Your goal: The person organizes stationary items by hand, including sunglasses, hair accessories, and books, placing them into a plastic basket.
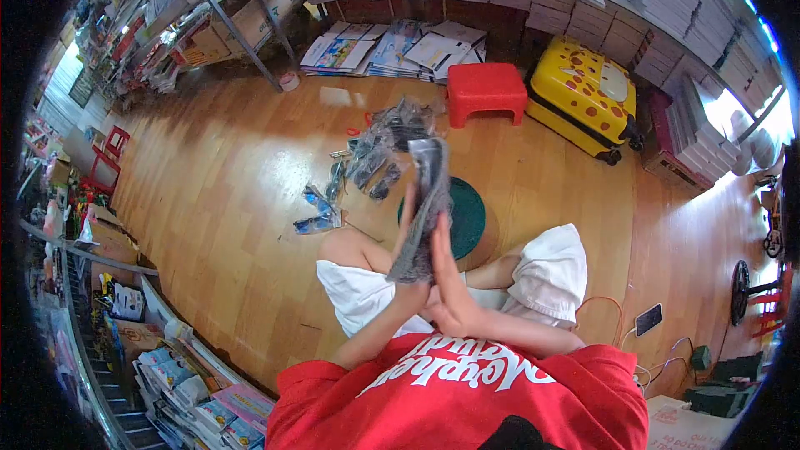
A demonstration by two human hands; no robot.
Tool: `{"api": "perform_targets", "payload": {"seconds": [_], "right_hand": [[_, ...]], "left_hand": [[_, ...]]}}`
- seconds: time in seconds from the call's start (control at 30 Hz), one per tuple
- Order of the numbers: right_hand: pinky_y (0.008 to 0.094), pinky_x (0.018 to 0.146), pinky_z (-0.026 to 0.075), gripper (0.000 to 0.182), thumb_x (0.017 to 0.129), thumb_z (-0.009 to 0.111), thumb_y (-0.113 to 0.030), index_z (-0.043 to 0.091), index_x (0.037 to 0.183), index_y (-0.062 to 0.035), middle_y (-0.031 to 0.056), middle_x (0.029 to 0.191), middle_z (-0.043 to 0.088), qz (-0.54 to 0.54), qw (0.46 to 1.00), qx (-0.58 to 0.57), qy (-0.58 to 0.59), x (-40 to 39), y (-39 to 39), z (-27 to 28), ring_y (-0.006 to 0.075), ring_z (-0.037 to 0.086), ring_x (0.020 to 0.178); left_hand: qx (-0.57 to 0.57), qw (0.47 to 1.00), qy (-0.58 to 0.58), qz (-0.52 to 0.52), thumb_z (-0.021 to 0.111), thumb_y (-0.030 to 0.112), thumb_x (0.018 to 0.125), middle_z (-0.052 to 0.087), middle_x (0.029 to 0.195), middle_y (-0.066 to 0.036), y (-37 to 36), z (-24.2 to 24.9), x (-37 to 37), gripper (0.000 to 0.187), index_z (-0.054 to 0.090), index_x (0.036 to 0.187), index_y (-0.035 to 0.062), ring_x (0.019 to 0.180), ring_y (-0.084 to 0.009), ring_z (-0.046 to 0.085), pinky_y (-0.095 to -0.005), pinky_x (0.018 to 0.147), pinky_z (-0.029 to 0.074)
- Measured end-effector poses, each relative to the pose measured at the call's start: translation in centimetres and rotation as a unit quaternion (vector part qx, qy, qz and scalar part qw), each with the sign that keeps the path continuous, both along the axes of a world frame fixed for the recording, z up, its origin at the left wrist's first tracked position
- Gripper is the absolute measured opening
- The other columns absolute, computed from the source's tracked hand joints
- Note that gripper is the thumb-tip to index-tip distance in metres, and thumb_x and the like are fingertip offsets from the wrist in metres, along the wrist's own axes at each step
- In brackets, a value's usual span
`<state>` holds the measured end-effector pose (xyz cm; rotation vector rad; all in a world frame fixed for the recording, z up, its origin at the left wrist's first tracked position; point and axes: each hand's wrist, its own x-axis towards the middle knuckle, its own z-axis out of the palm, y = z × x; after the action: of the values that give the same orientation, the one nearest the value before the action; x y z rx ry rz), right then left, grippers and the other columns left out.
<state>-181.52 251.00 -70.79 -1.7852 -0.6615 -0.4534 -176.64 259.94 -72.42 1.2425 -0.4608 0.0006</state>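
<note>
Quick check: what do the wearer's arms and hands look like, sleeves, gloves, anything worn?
Both arms are bare below short red T-shirt sleeves; the shirt carries white lettering. The left hand and right hand are bare, no gloves. No watch or rings visible at this resolution.

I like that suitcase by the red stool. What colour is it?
The suitcase is yellow with brown-orange spots; the head view shows it.

Stool (486, 92) behind packet pile (392, 146); suitcase (583, 96) right of stool.

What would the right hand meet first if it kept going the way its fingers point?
Probably the green round cushion on the floor just beyond the right hand, then the red stool; depth is unclear.
</note>
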Motion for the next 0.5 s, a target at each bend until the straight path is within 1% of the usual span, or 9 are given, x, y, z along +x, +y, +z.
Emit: {"api": "perform_targets", "payload": {"seconds": [0.07,0.13,0.2,0.23,0.33,0.37,0.4,0.47,0.5], "right_hand": [[0.0438,0.108,0.001,0.085,0.087,0.032,-0.051,-0.001,0.138,0.0086,0.0282,0.144,-0.005,-0.047,0.998,0.037,-0.024,1.8,-1.3,1.8,0.0395,-0.004,0.135],[0.0408,0.109,0.002,0.087,0.087,0.026,-0.057,0.001,0.138,0.0096,0.0248,0.146,-0.004,-0.107,0.992,0.064,-0.032,3.7,-3.0,3.9,0.0359,-0.002,0.136],[0.0412,0.109,0.002,0.088,0.088,0.026,-0.058,0.001,0.138,0.0094,0.0250,0.146,-0.003,-0.077,0.989,0.120,-0.027,4.9,-3.8,4.4,0.0356,-0.002,0.136],[0.0418,0.109,0.002,0.087,0.088,0.026,-0.058,0.001,0.138,0.0091,0.0254,0.146,-0.004,-0.059,0.993,0.096,-0.032,4.6,-3.6,4.2,0.0362,-0.002,0.136],[0.0450,0.108,0.003,0.085,0.088,0.030,-0.055,0.002,0.138,0.0078,0.0274,0.145,-0.005,-0.006,0.999,0.022,-0.032,1.4,-1.4,1.8,0.0392,-0.002,0.135],[0.0457,0.108,0.003,0.085,0.088,0.030,-0.053,0.002,0.139,0.0076,0.0278,0.144,-0.006,0.003,1.000,0.002,-0.014,0.1,-0.6,0.9,0.0401,-0.003,0.135],[0.0464,0.108,0.003,0.084,0.088,0.031,-0.052,0.001,0.139,0.0073,0.0283,0.144,-0.007,0.011,1.000,-0.015,0.005,-0.7,-0.2,0.4,0.0409,-0.003,0.135],[0.0430,0.108,0.004,0.087,0.087,0.030,-0.056,0.001,0.138,0.0079,0.0273,0.145,-0.006,-0.026,0.998,0.053,0.030,0.4,-0.5,0.9,0.0379,-0.002,0.136],[0.0420,0.109,0.005,0.087,0.087,0.029,-0.057,0.002,0.138,0.0082,0.0269,0.145,-0.005,-0.051,0.992,0.098,0.062,1.6,-1.0,1.3,0.0372,-0.001,0.136]], "left_hand": [[0.058,0.995,0.001,-0.081,0.036,0.004,0.090,0.030,0.140,-0.015,0.6,-2.1,-1.4,0.053,0.019,0.139,-0.0011,0.126,-0.0232,0.034,-0.0305,0.104,0.024],[0.124,0.990,0.030,-0.067,0.036,0.003,0.091,0.028,0.141,-0.016,0.6,-0.8,-3.3,0.049,0.022,0.137,-0.0057,0.128,-0.0238,0.031,-0.0316,0.105,0.022],[0.109,0.991,-0.056,-0.049,0.036,0.003,0.091,0.027,0.141,-0.017,-0.9,2.3,-3.9,0.048,0.023,0.136,-0.0071,0.129,-0.0239,0.030,-0.0319,0.105,0.021],[0.099,0.992,-0.061,-0.044,0.035,0.003,0.091,0.024,0.142,-0.017,-0.8,2.0,-3.7,0.047,0.023,0.135,-0.0071,0.130,-0.0234,0.027,-0.0322,0.105,0.020],[0.032,0.999,0.005,0.002,0.034,0.002,0.091,0.027,0.141,-0.017,0.6,0.1,-1.9,0.046,0.024,0.135,-0.0068,0.129,-0.0233,0.029,-0.0322,0.105,0.021],[-0.036,0.999,0.028,-0.016,0.033,0.002,0.091,0.034,0.137,-0.017,0.5,1.7,-1.1,0.044,0.028,0.133,-0.0066,0.126,-0.0235,0.033,-0.0325,0.104,0.025],[-0.011,1.000,0.018,-0.010,0.034,0.002,0.090,0.036,0.135,-0.017,0.5,1.1,-1.2,0.043,0.030,0.132,-0.0065,0.125,-0.0234,0.035,-0.0324,0.103,0.026],[0.043,0.999,0.001,-0.001,0.035,0.002,0.090,0.039,0.133,-0.017,0.6,0.3,-1.7,0.042,0.032,0.131,-0.0065,0.123,-0.0231,0.038,-0.0321,0.102,0.028],[0.136,0.991,0.006,-0.008,0.037,0.001,0.090,0.042,0.130,-0.018,0.8,1.1,-2.7,0.041,0.033,0.130,-0.0069,0.120,-0.0228,0.041,-0.0314,0.100,0.030]]}}
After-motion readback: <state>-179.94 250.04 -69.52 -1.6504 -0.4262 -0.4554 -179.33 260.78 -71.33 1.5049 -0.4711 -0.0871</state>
